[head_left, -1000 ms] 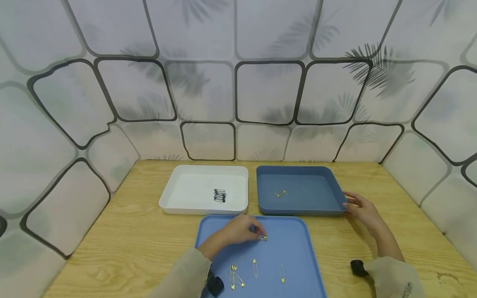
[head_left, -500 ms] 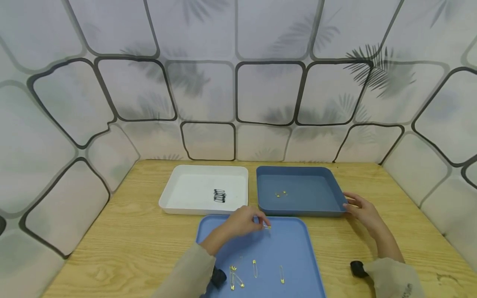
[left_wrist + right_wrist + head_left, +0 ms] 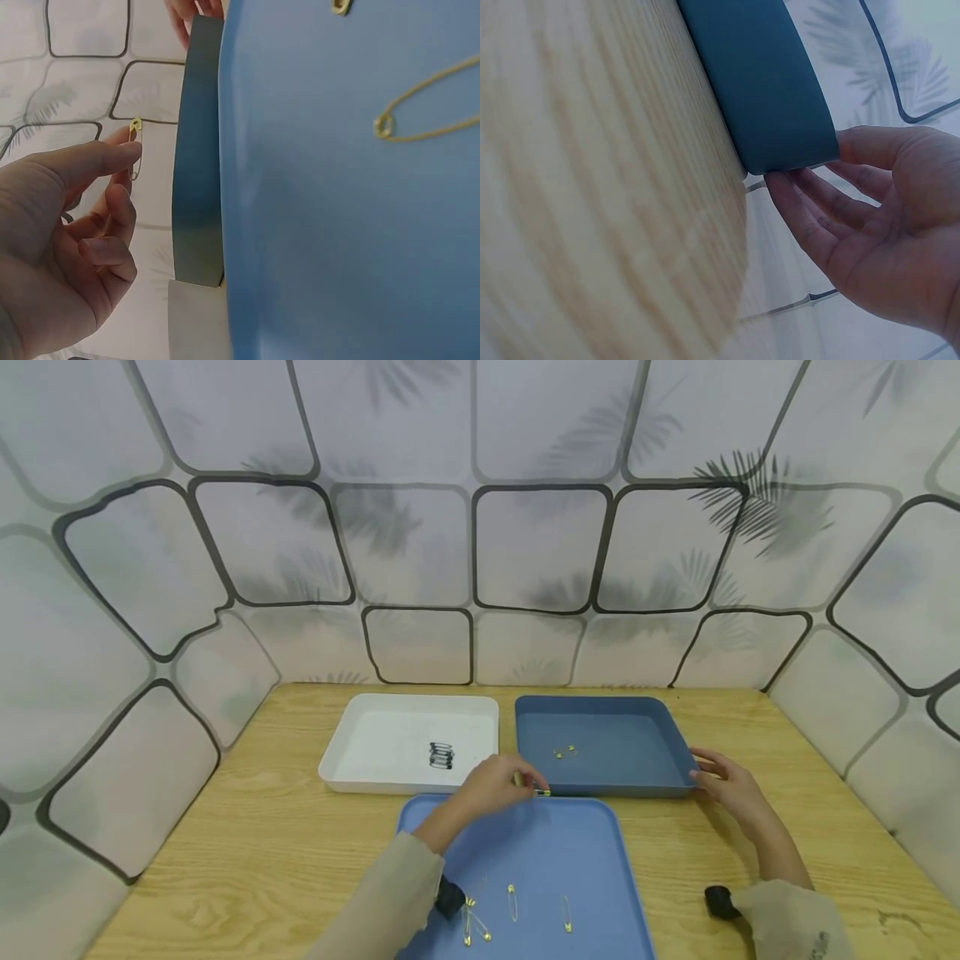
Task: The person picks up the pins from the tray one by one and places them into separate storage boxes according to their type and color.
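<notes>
My left hand (image 3: 495,789) pinches a gold safety pin (image 3: 136,124) between thumb and fingertips. In the head view this pin overlaps the near wall of the dark blue tray (image 3: 607,768), just beyond the far rim of the light blue tray (image 3: 555,843). Two small gold pins (image 3: 565,752) lie inside the dark blue tray. At that tray's near right corner, my right hand (image 3: 900,202) holds the wall, thumb at the rim and fingers against the side. Several more gold safety pins (image 3: 512,902) lie on the light blue tray, some partly behind the left wrist strap.
A white tray (image 3: 375,768) stands at the back left, with several black safety pins (image 3: 441,756) in a neat row. All the trays rest on a wooden table (image 3: 247,827), backed by a patterned curtain (image 3: 532,552).
My left hand has lifted its gold safety pin from over the light blue tray and carried it away from me, to the dark blue tray's near wall. My right hand stays in place.
</notes>
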`<state>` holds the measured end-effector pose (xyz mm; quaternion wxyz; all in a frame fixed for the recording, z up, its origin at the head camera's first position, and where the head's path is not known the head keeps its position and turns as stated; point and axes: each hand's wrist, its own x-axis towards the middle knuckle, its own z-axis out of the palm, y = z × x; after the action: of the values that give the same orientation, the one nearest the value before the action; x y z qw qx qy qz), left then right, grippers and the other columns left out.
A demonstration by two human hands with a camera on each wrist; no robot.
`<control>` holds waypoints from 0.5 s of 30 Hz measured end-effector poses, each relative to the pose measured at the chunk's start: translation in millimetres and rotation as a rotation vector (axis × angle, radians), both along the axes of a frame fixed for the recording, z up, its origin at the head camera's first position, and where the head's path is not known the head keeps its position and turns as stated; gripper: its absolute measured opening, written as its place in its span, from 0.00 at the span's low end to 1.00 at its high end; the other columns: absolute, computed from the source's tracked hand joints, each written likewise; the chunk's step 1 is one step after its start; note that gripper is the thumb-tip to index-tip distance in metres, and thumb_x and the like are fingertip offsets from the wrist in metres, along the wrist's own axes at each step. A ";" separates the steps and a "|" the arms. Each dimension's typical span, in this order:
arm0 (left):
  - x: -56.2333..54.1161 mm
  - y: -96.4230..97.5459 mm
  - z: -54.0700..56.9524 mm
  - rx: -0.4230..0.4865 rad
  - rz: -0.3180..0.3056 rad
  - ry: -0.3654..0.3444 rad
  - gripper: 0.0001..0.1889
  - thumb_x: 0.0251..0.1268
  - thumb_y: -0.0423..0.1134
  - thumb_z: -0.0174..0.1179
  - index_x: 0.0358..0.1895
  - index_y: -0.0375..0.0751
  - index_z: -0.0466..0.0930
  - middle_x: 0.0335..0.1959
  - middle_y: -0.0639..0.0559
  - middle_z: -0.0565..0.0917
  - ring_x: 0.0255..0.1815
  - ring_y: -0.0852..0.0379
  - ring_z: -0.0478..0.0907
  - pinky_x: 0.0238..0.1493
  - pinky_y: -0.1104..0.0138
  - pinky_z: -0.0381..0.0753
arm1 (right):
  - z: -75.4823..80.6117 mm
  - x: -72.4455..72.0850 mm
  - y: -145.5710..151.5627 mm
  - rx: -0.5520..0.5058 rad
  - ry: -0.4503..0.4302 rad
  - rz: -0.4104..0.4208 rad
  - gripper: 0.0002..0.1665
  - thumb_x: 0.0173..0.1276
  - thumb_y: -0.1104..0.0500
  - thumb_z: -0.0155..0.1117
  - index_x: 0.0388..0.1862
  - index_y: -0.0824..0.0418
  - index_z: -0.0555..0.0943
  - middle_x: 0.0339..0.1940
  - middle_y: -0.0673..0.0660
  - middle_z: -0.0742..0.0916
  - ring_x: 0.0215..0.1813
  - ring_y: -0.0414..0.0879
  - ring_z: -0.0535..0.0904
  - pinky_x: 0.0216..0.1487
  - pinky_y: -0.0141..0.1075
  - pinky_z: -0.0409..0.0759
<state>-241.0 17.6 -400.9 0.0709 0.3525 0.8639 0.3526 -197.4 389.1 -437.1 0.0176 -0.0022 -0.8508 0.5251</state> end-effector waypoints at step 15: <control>-20.6 13.9 10.1 0.015 0.073 -0.013 0.08 0.58 0.31 0.61 0.38 0.47 0.86 0.26 0.62 0.77 0.10 0.65 0.59 0.13 0.73 0.60 | 1.4 1.8 -0.5 -0.006 0.003 0.008 0.33 0.72 0.58 0.51 0.67 0.75 0.54 0.59 0.79 0.65 0.44 0.36 0.75 0.43 0.33 0.77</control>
<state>-261.6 31.5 -390.8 0.0608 0.3188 0.8731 0.3638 -195.6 388.6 -435.8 0.0169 0.0021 -0.8492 0.5278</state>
